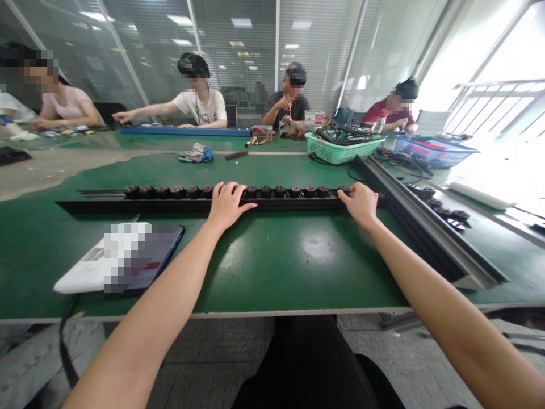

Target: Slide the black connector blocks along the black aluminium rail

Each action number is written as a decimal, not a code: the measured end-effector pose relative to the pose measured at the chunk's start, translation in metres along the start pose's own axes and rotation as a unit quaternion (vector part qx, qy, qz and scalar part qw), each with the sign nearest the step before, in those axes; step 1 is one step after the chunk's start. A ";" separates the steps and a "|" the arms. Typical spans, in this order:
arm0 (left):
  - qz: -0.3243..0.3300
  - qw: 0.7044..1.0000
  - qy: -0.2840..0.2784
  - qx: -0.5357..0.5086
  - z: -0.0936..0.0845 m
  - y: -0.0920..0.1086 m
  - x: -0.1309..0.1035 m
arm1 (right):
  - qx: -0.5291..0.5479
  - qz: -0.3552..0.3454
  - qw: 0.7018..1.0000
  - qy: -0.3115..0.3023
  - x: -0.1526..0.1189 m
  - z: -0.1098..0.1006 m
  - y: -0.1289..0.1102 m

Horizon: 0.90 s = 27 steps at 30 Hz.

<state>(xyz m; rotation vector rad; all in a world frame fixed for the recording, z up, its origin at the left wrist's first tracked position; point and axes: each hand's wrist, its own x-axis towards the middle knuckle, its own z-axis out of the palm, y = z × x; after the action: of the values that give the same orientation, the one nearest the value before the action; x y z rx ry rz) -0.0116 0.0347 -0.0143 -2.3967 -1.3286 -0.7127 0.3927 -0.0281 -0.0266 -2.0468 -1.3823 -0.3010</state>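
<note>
A long black channel strip (293, 203) lies across the green table, with a row of several small black socket-like modules (265, 191) along it. My left hand (229, 204) rests over the middle of the row, fingers draped across the modules and thumb stretched out to the right along the strip. Near the strip's right end, my right hand (361, 203) has its fingers curled and its thumb against a black module (343, 188). The fingertips of the right hand are partly hidden behind that hand.
Another long black channel (430, 221) lies at an angle on the right. A white device (80, 272) and a dark flat phone-like device lie front left. Beyond are a green basket (340, 150) of cables, a blue basket (438, 152), a glove (196, 153) and several co-workers.
</note>
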 end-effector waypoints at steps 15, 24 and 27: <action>-0.003 1.000 0.002 -0.010 -0.001 0.001 0.000 | 0.003 0.008 1.000 -0.005 0.002 -0.003 0.004; -0.003 1.000 -0.006 0.003 -0.002 0.001 0.000 | 0.004 0.017 1.000 -0.012 0.002 -0.006 0.002; -0.002 1.000 -0.005 0.000 -0.002 0.001 0.000 | 0.008 0.019 1.000 -0.014 0.002 -0.007 0.002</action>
<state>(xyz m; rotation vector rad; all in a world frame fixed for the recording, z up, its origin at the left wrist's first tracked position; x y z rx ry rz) -0.0114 0.0327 -0.0125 -2.3999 -1.3383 -0.7027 0.3960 -0.0310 -0.0209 -2.0687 -1.3562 -0.2454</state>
